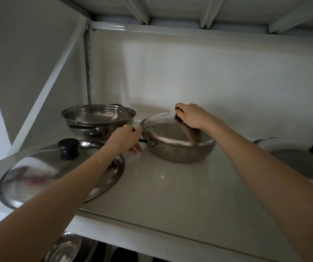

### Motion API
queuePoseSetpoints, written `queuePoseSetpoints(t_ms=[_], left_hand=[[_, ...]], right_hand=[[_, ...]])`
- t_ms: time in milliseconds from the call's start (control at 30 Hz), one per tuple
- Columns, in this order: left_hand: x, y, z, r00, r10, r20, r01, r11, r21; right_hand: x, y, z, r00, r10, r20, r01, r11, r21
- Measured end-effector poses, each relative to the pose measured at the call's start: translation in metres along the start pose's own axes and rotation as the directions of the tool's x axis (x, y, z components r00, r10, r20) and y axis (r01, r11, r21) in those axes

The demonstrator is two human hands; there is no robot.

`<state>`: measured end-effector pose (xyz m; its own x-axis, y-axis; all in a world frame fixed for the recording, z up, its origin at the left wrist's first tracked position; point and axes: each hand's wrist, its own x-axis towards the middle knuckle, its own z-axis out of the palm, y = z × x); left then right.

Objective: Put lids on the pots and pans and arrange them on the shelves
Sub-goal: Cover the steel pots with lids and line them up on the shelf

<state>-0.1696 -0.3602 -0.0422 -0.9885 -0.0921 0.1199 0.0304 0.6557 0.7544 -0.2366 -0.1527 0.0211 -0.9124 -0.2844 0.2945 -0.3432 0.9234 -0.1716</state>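
Fingers [179,107] hide lid [170,129] knob [179,116].

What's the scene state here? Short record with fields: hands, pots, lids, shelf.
left hand: grips side handle of covered pot
right hand: on knob of glass lid
covered pot: mid-shelf, glass lid on it
open pot: back left, no lid
steel lid: lies front left on shelf, black knob up
right lid: at right edge, partly out of view
shelf: white
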Motion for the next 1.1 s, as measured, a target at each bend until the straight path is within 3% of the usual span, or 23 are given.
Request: queuePoseSetpoints(t_ms=[367,533,733,933,1100], left_hand=[[-0.009,0.002,0.001,1.000,0.025,0.001,-0.025,0.998,0.050],[-0.020,0.007,0.009,0.994,0.109,-0.018,-0.106,0.985,0.133],[-0.049,0.017,0.017,0.975,0.222,0.002,-0.218,0.958,0.185],[-0.083,0.028,0.020,0.946,0.313,0.086,-0.322,0.940,0.115],[-0.095,0.026,0.029,0.907,0.395,0.144,-0.415,0.897,0.153]], right_hand=[[-0.004,-0.008,0.000,0.997,0.079,0.000,-0.079,0.995,-0.067],[-0.028,-0.012,-0.006,0.980,0.122,-0.155,-0.146,0.977,-0.155],[-0.074,-0.026,-0.002,0.917,-0.108,-0.385,0.097,0.994,-0.048],[-0.133,-0.048,0.015,0.916,-0.236,-0.326,0.273,0.959,0.074],[-0.158,-0.051,0.026,0.946,-0.173,-0.274,0.182,0.983,0.011]])
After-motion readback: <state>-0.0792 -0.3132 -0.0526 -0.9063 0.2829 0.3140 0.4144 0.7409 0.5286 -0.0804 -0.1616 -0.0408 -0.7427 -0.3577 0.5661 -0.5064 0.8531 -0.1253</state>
